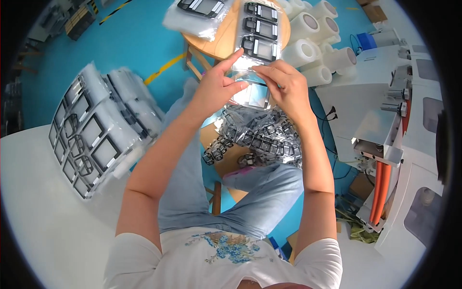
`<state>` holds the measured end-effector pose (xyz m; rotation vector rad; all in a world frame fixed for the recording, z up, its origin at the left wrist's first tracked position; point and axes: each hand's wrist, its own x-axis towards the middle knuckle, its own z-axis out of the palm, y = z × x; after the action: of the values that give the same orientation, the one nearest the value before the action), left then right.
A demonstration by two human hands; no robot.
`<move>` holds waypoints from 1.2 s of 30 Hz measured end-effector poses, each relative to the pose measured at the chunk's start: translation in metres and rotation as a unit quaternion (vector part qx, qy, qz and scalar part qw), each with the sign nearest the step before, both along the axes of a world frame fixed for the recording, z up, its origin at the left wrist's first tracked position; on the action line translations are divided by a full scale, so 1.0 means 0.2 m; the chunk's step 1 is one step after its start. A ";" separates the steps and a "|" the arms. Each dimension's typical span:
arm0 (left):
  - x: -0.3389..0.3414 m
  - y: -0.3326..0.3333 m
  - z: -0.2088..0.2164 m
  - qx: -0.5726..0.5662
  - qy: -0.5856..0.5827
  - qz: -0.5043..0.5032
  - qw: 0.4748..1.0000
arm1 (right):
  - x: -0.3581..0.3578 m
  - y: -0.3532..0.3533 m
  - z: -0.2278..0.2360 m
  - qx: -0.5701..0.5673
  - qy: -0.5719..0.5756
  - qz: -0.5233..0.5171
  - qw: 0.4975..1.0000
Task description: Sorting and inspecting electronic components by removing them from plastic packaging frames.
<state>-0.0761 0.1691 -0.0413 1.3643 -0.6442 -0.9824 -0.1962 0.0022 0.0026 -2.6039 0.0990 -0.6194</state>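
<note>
A clear plastic film strip with black-framed panels lies over the round wooden stool ahead of me. Its near end reaches my hands, where one shiny framed panel hangs between them. My left hand grips the strip's left edge, thumb over the panel and index finger stretched forward. Thumb and fingertips of my right hand pinch the film at its right side. Below them is a tangled heap of film with small black frames; whether it joins the held strip I cannot tell.
On the stool's left lies another stack of bagged framed panels. Stacked film sheets rest on the white table at left. White film rolls stand beyond the stool. A white machine with orange tubes is at right.
</note>
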 end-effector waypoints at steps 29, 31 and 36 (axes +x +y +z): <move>-0.10 -0.04 0.03 -0.038 -0.005 0.108 0.993 | 0.39 -0.60 -0.03 0.272 -0.008 -0.178 0.946; -0.05 -0.03 -0.02 0.026 -0.135 0.067 0.988 | 0.30 -0.50 -0.04 0.248 -0.017 -0.229 0.941; -0.04 -0.02 0.03 0.022 -0.074 0.041 0.996 | -0.05 -0.14 0.05 0.092 -0.045 -0.099 0.990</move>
<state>-0.0832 0.1648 -0.0362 1.5012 -0.6744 -0.8407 -0.2067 -0.0250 0.0123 -2.4020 0.3728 -0.7587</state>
